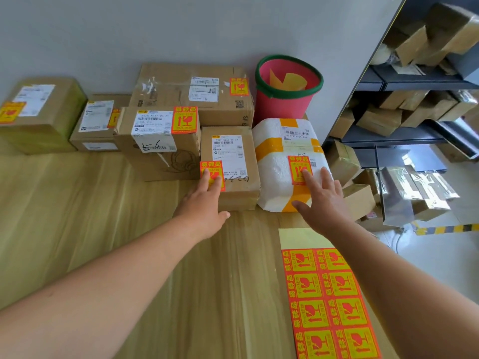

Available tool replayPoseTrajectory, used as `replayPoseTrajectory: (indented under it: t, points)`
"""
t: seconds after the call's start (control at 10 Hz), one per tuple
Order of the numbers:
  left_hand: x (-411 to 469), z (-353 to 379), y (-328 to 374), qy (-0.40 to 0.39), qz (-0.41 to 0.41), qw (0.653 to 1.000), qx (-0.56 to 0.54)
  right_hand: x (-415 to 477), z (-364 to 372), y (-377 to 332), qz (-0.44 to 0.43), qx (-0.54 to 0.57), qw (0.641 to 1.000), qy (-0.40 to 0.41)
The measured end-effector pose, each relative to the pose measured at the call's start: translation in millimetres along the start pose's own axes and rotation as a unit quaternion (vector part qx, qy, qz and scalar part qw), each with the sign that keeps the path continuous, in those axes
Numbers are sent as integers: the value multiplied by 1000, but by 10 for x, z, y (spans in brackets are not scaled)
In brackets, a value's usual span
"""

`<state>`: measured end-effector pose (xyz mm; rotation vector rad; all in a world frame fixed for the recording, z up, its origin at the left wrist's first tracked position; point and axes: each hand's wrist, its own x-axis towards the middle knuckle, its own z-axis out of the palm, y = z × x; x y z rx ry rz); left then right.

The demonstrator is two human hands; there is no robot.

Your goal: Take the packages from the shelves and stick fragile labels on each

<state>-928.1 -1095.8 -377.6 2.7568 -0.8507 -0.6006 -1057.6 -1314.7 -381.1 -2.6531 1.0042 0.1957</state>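
Note:
My left hand (204,206) lies flat with fingers apart, its fingertips on an orange-and-yellow fragile label (212,169) at the left edge of a small brown box (230,161). My right hand (321,200) is spread on a white foam package (282,161) bound with yellow tape, one finger on its fragile label (298,165). A sheet of fragile labels (326,301) lies near the table's right edge, partly under my right forearm.
Several labelled cardboard boxes (191,92) stand along the wall on the wooden table (103,216). A red bin with a green rim (287,86) stands behind the foam package. Dark shelves (414,84) at the right hold more packages; others lie on the floor.

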Motion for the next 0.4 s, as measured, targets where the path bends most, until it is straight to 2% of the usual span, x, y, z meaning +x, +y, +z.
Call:
replayPoseTrajectory:
  t: [0.1,0.2,0.4]
  points:
    - [-33,-59,-32,9,-3,1000,11,-29,-72,-57,9,-29,1000,0]
    - [-125,-140,-83,18,-6,1000,21,-127,-108,-213,-10,-51,998,42]
    - [-367,-352,-175,73,-22,997,9,-324,-131,-708,-111,-37,991,60]
